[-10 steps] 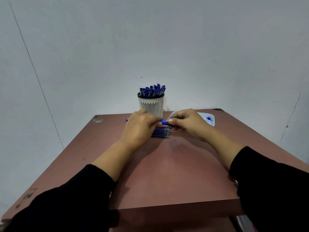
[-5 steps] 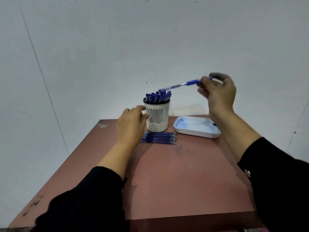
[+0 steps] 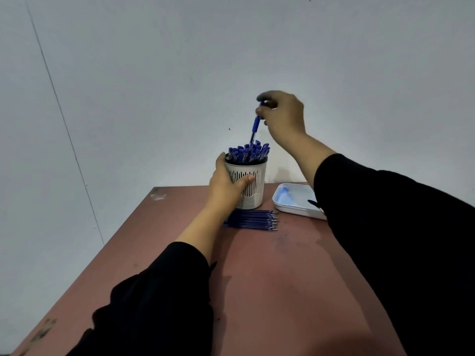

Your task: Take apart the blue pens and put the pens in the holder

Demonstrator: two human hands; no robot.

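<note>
Blue pen (image 3: 256,124) hangs pinched in the right hand (image 3: 282,116) above the holder (image 3: 253,186), which the left hand (image 3: 226,187) grips.

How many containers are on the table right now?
2: the white pen holder at the table's far edge, gripped by the left hand, and the white tray right of it, partly hidden by the right sleeve.

Tray (image 3: 288,201) near corner hidden behind right sleeve (image 3: 385,227).
</note>
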